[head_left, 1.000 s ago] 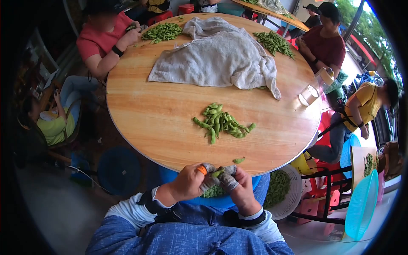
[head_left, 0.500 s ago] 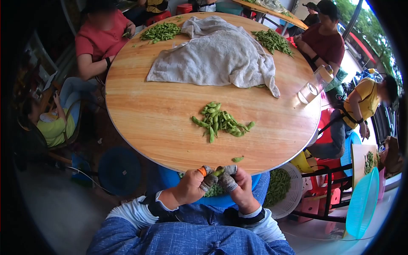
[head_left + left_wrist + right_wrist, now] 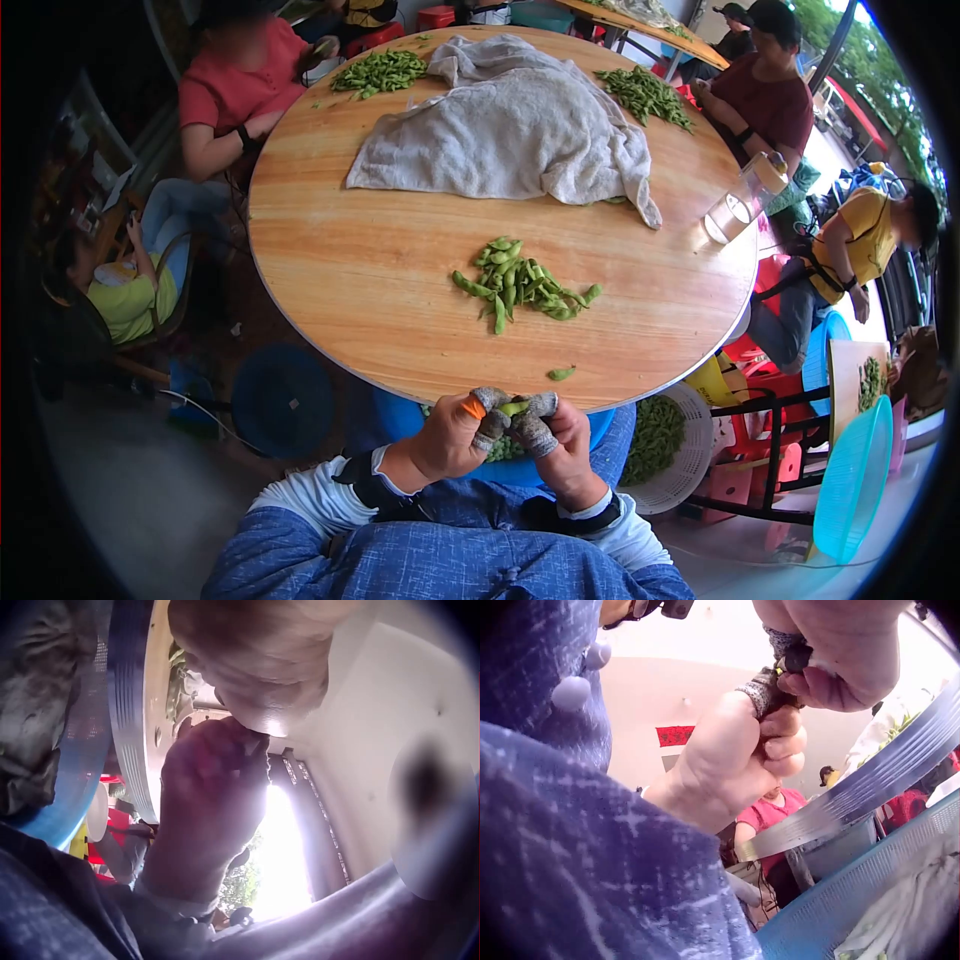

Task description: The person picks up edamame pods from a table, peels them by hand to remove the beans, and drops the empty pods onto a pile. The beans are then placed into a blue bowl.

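Just past the table's near edge, my left hand (image 3: 448, 440) and right hand (image 3: 568, 447) meet, thumbs and forefingers in grey knitted finger covers. Both pinch one green soybean pod (image 3: 513, 408) between them. An orange band (image 3: 473, 405) circles a left finger. Below them, a blue basin (image 3: 400, 415) holds light green beans, partly hidden by the hands. In the right wrist view the left hand (image 3: 720, 761) and right hand (image 3: 847, 656) press their covered fingertips together. The left wrist view shows both hands from beneath, the pod hidden.
On the round wooden table (image 3: 400, 300) lie a pod pile (image 3: 520, 285), a single pod (image 3: 562, 373), a grey cloth (image 3: 500, 140) and a clear bottle (image 3: 735, 210). A white basket (image 3: 700, 440) of pods stands at lower right. Other people sit around.
My hands have shifted slightly and the fingers have regripped, with the pod still between them. The person in red at far left has lowered an arm from the table edge.
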### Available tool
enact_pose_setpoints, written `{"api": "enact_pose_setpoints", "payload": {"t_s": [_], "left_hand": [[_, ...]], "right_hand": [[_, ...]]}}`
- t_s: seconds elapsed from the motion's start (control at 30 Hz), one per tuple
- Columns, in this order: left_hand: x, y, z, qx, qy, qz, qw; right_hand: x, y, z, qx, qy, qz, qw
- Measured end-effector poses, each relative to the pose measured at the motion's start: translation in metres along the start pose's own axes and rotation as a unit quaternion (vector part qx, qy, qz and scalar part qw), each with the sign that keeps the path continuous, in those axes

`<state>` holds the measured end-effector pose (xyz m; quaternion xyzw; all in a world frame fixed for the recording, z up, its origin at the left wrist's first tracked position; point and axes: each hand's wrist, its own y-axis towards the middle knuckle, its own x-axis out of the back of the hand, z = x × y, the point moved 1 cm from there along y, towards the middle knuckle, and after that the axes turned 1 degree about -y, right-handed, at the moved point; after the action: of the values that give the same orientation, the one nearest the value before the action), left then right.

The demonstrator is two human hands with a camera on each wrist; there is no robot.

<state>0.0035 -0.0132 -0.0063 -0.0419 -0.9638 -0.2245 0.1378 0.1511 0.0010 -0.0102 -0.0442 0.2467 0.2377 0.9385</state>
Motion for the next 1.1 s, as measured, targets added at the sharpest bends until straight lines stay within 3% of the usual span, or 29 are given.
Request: {"api": "enact_pose_setpoints", "payload": {"t_s": [0.13, 0.23, 0.37, 0.43, 0.6, 0.63, 0.73, 0.8, 0.83, 0.9, 0.93, 1.0, 1.03, 1.1], "left_hand": [[0.001, 0.003, -0.004, 0.059, -0.035, -0.023, 0.997], [0.008, 0.007, -0.003, 0.16, -0.099, 0.043, 0.981], [0.011, 0.007, -0.01, 0.127, 0.009, 0.089, 0.988], [0.011, 0.0, -0.004, 0.146, 0.036, 0.107, 0.983], [0.003, -0.017, 0.017, 0.259, -0.093, 0.064, 0.959], [0.002, -0.018, 0.019, 0.279, -0.127, 0.056, 0.95], [-0.004, -0.014, 0.013, 0.2, -0.146, 0.061, 0.967], [0.008, -0.008, -0.002, 0.214, -0.054, 0.149, 0.964], [0.015, -0.002, -0.007, 0.22, -0.007, 0.193, 0.956], [0.03, 0.015, -0.006, 0.162, 0.141, 0.118, 0.97], [0.038, 0.025, -0.005, 0.131, 0.213, 0.079, 0.965], [0.054, 0.055, 0.008, 0.071, 0.313, 0.028, 0.947], [0.059, 0.067, 0.023, 0.033, 0.346, 0.012, 0.937], [0.066, 0.082, 0.058, -0.008, 0.421, 0.025, 0.907]], "right_hand": [[-0.002, 0.0, 0.0, 0.008, -0.038, -0.006, 0.999], [0.002, 0.001, 0.005, -0.004, -0.091, -0.006, 0.996], [0.002, 0.002, 0.006, -0.012, -0.176, -0.003, 0.984], [0.0, 0.003, 0.009, 0.007, -0.274, 0.013, 0.962], [-0.003, 0.0, 0.0, 0.077, -0.48, 0.039, 0.873], [-0.005, 0.0, 0.003, 0.077, -0.476, 0.032, 0.876], [0.004, -0.008, 0.011, 0.06, -0.44, 0.021, 0.896], [0.015, -0.02, 0.034, -0.004, -0.405, -0.032, 0.914], [0.035, -0.028, 0.038, -0.006, -0.432, -0.05, 0.9], [0.069, -0.042, 0.055, -0.046, -0.501, -0.131, 0.854], [0.08, -0.049, 0.066, -0.085, -0.539, -0.193, 0.816], [0.1, -0.062, 0.076, -0.07, -0.656, -0.237, 0.714], [0.103, -0.065, 0.08, -0.059, -0.642, -0.257, 0.72], [0.104, -0.067, 0.076, -0.037, -0.535, -0.274, 0.798]]}}
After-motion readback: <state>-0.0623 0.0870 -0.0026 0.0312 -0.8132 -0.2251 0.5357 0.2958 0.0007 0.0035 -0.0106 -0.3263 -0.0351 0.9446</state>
